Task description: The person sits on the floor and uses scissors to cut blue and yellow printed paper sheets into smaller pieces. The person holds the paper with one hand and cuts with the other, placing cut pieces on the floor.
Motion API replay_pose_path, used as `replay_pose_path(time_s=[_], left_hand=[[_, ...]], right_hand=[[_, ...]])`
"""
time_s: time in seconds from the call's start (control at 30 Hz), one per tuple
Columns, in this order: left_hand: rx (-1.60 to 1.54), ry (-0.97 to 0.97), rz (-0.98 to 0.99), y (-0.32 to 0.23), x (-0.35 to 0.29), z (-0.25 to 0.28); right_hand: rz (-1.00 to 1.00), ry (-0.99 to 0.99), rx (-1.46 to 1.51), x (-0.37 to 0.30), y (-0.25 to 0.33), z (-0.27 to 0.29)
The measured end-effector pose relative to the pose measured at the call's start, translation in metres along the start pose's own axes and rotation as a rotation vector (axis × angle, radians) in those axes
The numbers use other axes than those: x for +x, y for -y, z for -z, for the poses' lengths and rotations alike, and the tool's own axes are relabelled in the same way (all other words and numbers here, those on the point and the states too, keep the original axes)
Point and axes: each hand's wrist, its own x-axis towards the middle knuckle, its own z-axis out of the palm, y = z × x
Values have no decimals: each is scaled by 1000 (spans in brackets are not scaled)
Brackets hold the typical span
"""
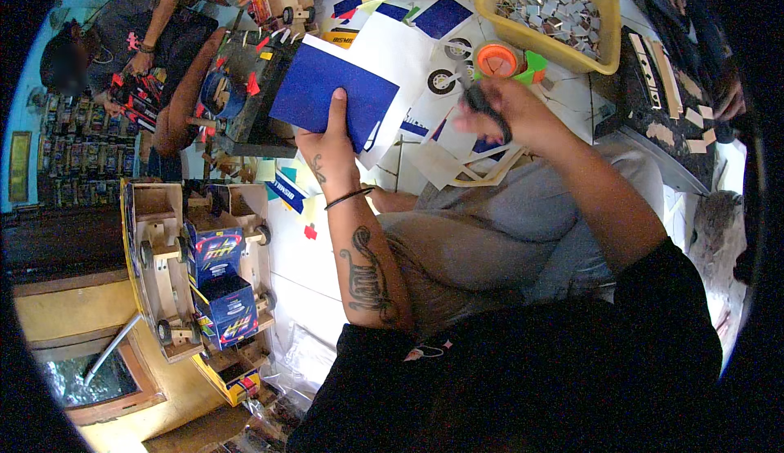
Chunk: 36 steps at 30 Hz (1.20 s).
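Note:
My left hand grips a dark blue sticker sheet, its thumb lying flat on top and the other fingers hidden underneath. Behind that piece spreads a larger white sheet; whether the two are joined I cannot tell. In my right hand is a pair of scissors with black handles, held to the right of the blue sheet and apart from it. The scissors' blades are smeared by motion. Paper offcuts lie below them, beside my lap.
A yellow tub of small flat pieces stands at far right, near an orange tape roll. Wooden toy trucks stack up at left. A dark board holds wood strips. Another person sits at far left.

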Motion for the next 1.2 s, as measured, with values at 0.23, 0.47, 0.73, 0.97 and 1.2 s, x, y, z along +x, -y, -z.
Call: replay_pose_path(time_s=[0.23,0.47,0.73,0.97,1.2], left_hand=[[-6,48,26,-1,-4,-2],[57,148,-9,-6,-8,-5],[3,146,-27,-10,-10,-6],[96,161,-90,-11,-11,-3],[89,124,-140,-9,-8,-3]], right_hand=[[-152,527,112,-11,2,-15],[-252,489,139,-10,4,-12],[-38,204,-109,-10,6,-12],[32,63,-130,-13,6,-15],[49,6,-173,-16,8,-19]])
